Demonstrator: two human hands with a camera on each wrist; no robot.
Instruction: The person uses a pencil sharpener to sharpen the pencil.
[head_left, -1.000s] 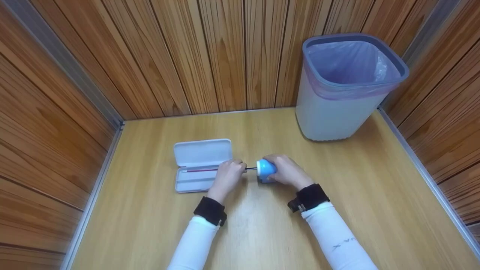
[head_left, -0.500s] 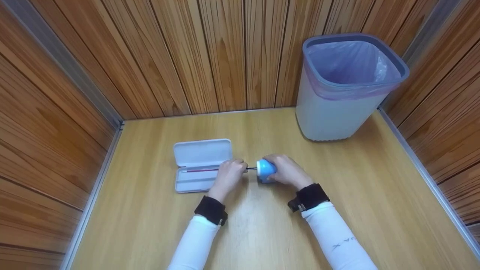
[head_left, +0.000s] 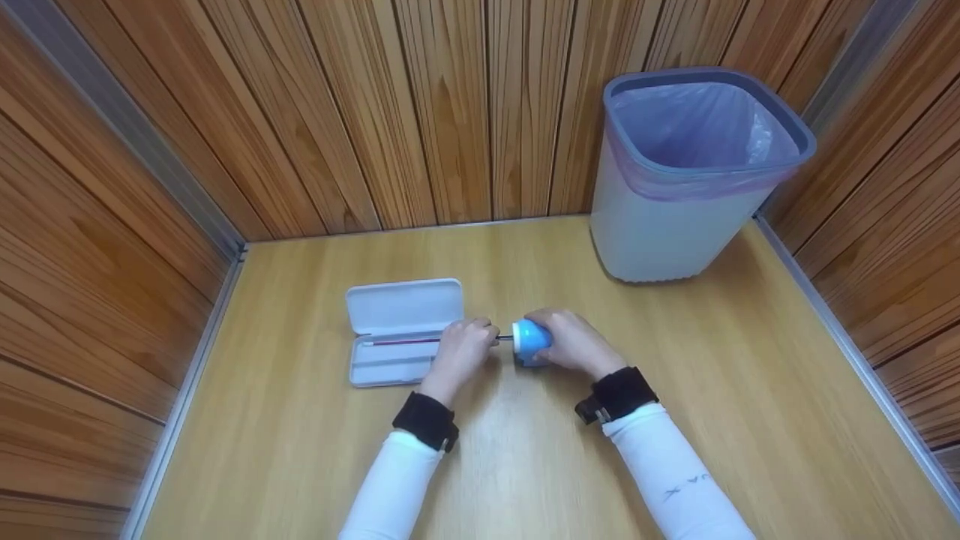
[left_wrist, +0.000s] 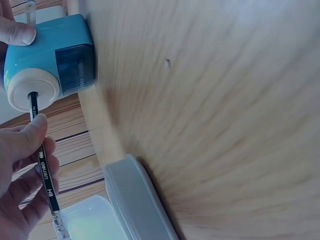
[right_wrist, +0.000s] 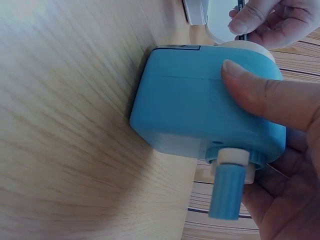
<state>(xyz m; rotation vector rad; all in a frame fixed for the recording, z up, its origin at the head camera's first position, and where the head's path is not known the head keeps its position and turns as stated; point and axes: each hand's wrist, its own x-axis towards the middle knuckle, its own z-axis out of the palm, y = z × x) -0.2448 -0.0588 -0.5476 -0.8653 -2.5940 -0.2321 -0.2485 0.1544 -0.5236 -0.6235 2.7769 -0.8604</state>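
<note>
A blue desktop pencil sharpener [head_left: 531, 343] stands on the table, its cream front facing left. My right hand [head_left: 576, 343] grips its body from the right, thumb across one side in the right wrist view. The sharpener's crank handle [right_wrist: 227, 192] shows there, with no fingers on it. Between thumb and fingers my left hand [head_left: 461, 346] pinches a black HB pencil [left_wrist: 45, 172], its front end inside the sharpener's hole. Left of that hand lies an open pale pencil case [head_left: 405, 307]. A thin red stick [head_left: 401, 343] with a whitish end rests in it, partly hidden by the hand.
A pale waste bin [head_left: 652, 232] with a grey rim and a pinkish liner stands at the back right. Wood-panelled walls [head_left: 450, 112] border the wooden table [head_left: 300, 465] at the back and both sides. A small speck [left_wrist: 167, 63] lies on the tabletop.
My left hand has shifted slightly right, toward the sharpener. Less of the pencil shows between hand and sharpener. The right hand and sharpener look unmoved.
</note>
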